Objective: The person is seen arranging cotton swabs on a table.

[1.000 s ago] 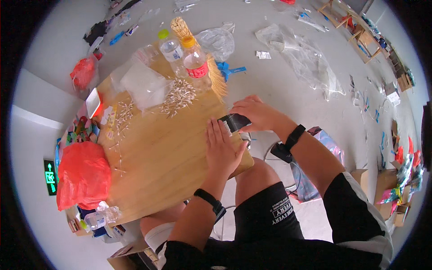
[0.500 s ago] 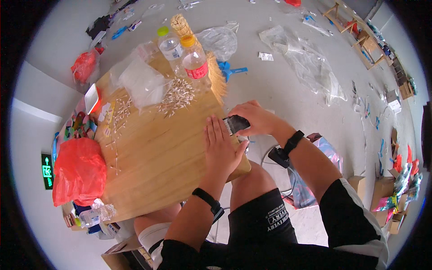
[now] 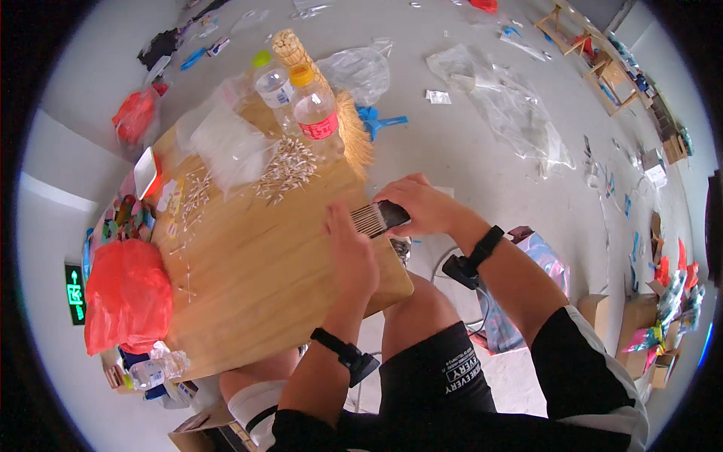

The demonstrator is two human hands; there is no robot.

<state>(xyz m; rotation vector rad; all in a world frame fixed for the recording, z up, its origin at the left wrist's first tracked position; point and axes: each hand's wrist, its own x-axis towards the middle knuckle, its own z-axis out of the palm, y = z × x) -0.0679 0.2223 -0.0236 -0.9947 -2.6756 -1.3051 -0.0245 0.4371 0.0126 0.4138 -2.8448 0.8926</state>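
Cardboard boxes and an exit sign suggest a workroom.

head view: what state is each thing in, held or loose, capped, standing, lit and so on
black pack: gripped by the right hand
thin pale sticks: in a row, pointing toward the left hand
orange-capped bottle: standing, capped
green-capped bottle: standing, capped
bottle at lower left: on its side, capped
cotton swabs: loose, heaped
exit sign: lit green

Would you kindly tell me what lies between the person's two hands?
In the head view, a row of thin sticks and a black object lie between the left hand and right hand.
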